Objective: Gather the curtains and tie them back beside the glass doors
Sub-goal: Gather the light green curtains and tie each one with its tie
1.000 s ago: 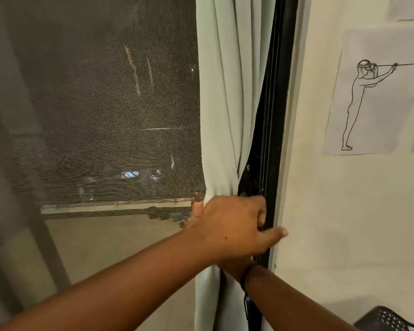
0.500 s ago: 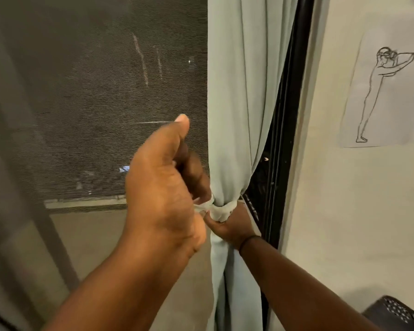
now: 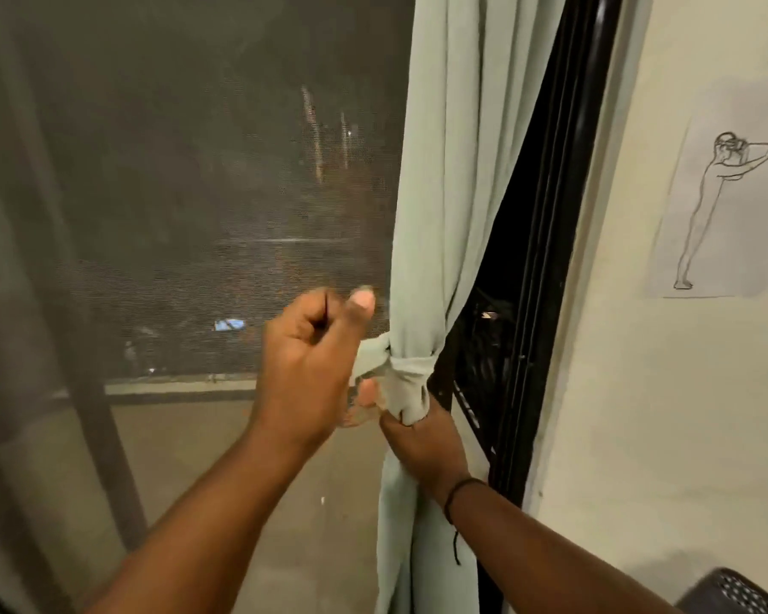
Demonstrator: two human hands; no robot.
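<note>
- Curtain (image 3: 444, 170): pale green, thin, soft fabric; hangs bunched at the right edge of the glass door (image 3: 196, 192), against the black door frame (image 3: 550, 214). Likely light, no stiffness, prob. a bit slippery, so the folds may creep loose if you slacken.
- Tie band (image 3: 406, 370): same cloth, wrapped round the gathered bunch at mid-height, pinching it to a narrow waist. Best grip pts, by my read: the free tail on the left and the bunch just under the wrap.
- Your left hand (image 3: 311, 361): fingers curled, thumb up, gripping the tail end; tail runs taut to the wrap.
- Your right hand (image 3: 422, 440): under the wrap, fingers closed on the cloth hanging below it.
- Wall (image 3: 639, 392) w/ line sketch (image 3: 723, 206) to the right; black basket (image 3: 737, 596) at bottom corner.
</note>
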